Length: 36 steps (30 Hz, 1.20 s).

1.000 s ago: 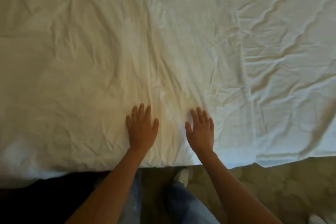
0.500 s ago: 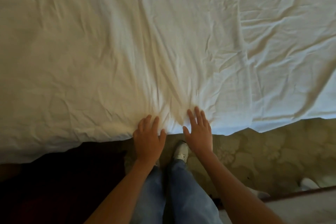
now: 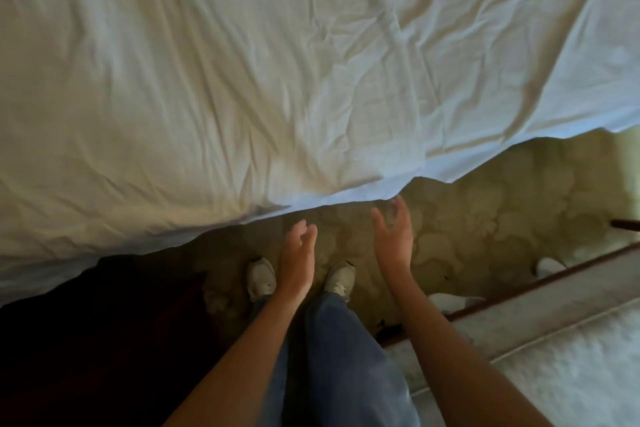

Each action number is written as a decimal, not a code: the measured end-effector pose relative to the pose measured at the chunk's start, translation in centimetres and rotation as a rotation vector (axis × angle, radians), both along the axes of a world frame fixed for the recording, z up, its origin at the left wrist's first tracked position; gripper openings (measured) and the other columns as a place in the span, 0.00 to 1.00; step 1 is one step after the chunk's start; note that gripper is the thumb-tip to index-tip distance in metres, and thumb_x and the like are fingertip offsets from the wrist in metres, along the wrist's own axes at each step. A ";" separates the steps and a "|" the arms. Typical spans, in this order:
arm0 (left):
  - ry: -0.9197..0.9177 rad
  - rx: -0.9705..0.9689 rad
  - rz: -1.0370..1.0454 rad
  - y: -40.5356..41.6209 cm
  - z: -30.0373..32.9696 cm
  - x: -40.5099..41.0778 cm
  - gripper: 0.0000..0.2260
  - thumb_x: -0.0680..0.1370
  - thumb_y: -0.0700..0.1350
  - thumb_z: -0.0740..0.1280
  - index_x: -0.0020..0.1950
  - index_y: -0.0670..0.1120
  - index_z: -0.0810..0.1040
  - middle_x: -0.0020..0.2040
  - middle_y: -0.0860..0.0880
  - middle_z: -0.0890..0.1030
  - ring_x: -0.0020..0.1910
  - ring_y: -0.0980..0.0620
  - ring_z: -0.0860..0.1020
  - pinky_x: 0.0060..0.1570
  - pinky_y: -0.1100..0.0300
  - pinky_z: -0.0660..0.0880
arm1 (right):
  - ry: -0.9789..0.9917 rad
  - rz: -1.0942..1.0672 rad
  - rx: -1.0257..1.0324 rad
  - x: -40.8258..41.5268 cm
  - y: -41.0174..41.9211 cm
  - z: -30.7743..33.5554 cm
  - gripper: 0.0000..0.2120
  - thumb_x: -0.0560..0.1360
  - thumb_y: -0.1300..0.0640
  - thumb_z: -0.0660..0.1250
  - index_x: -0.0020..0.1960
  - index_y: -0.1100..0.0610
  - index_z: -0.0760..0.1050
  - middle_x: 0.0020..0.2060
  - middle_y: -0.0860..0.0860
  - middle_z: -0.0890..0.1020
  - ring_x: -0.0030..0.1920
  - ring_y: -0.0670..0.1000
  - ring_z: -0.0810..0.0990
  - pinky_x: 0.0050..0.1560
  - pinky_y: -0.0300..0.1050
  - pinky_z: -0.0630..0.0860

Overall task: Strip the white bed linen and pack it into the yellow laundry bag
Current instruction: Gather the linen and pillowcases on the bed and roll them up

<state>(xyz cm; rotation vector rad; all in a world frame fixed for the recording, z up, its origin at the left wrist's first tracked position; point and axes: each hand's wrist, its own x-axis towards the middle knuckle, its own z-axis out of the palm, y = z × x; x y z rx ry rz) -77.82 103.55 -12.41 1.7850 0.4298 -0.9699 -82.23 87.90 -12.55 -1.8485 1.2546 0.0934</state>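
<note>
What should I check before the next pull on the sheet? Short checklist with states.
1. Left hand free: ok, fingers loose, holding nothing.
2. Right hand free: ok, open, holding nothing.
3. Grip on the white sheet: not ok, neither hand touches it.
4. Sheet edge within reach: ok, the hem hangs just ahead of both hands.
5. Footing: ok, both shoes stand on bare carpet.
6. Yellow laundry bag located: cannot tell, not in view.
</note>
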 end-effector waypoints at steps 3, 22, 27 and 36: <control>0.188 -0.195 0.259 -4.0 -0.7 -0.3 0.23 0.84 0.56 0.56 0.77 0.48 0.64 0.75 0.47 0.69 0.69 0.49 0.73 0.62 0.49 0.74 | -0.050 -0.080 0.071 -0.6 -4.7 -1.5 0.34 0.78 0.46 0.68 0.79 0.53 0.58 0.75 0.49 0.67 0.75 0.50 0.65 0.73 0.55 0.67; 0.301 -0.169 0.432 -14.0 -3.9 0.7 0.35 0.76 0.71 0.58 0.74 0.49 0.67 0.71 0.46 0.73 0.66 0.47 0.74 0.54 0.46 0.77 | -0.165 0.074 0.449 -1.0 -12.2 -4.5 0.16 0.83 0.54 0.59 0.51 0.66 0.76 0.40 0.56 0.76 0.40 0.53 0.73 0.40 0.46 0.70; 0.415 -0.214 0.651 -13.7 -3.5 -2.1 0.38 0.71 0.71 0.64 0.75 0.53 0.66 0.72 0.45 0.70 0.71 0.42 0.70 0.57 0.41 0.74 | -0.235 -0.033 0.355 -2.2 -11.1 -2.7 0.17 0.84 0.53 0.57 0.39 0.59 0.70 0.32 0.51 0.70 0.32 0.49 0.68 0.33 0.45 0.65; 0.298 -0.489 1.225 -10.5 -0.9 -4.6 0.14 0.81 0.53 0.65 0.66 0.52 0.76 0.66 0.46 0.80 0.65 0.45 0.78 0.70 0.47 0.70 | -0.293 -0.170 0.337 -3.6 -11.3 1.1 0.18 0.81 0.52 0.64 0.34 0.58 0.69 0.29 0.53 0.67 0.32 0.53 0.64 0.35 0.48 0.64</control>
